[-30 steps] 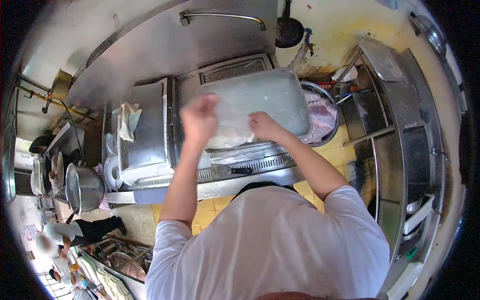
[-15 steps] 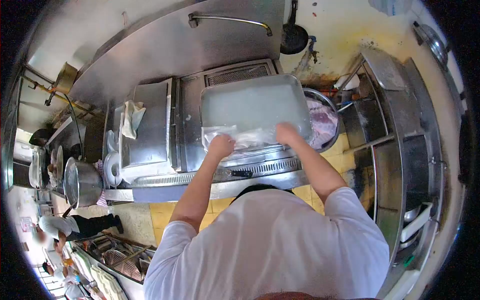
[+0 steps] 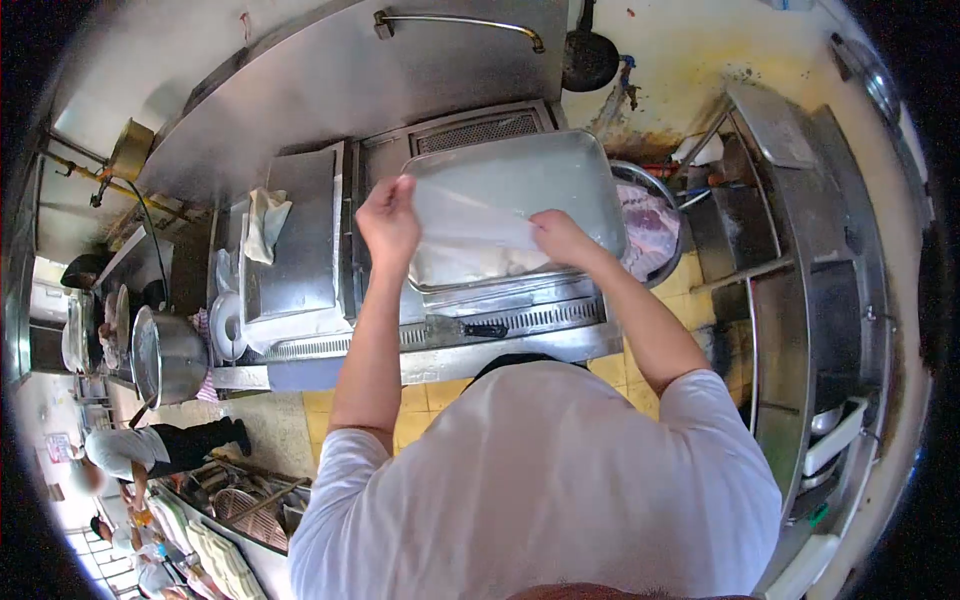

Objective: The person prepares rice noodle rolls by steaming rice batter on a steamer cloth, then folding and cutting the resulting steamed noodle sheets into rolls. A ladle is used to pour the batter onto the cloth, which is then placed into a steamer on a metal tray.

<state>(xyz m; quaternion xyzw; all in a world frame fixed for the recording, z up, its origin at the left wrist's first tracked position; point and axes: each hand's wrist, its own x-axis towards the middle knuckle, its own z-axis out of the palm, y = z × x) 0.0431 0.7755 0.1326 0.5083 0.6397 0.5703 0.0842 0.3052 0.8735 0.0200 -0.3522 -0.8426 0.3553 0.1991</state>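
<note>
A translucent whitish sheet [image 3: 465,220] is stretched between my two hands over a large metal tray [image 3: 595,165]. My left hand [image 3: 390,222] is closed on one end of it, raised at the tray's left edge. Near the middle of the tray, my right hand [image 3: 562,240] pinches the other end. Pale, crumpled material [image 3: 490,264] lies along the tray's near side; its kind is unclear. Right of the tray, a round metal bowl [image 3: 668,270] holds pinkish meat [image 3: 648,222].
A scraper with a black handle [image 3: 485,330] lies on the counter's front ledge. On the left are a cloth [image 3: 265,225] on a metal cover and a large pot [image 3: 172,352]. A co-worker [image 3: 125,452] stands at lower left. A tap [image 3: 465,18] hangs above.
My left hand has moved up and left from the tray's near edge, drawing the sheet taut. My right hand has shifted left and slightly up, over the tray.
</note>
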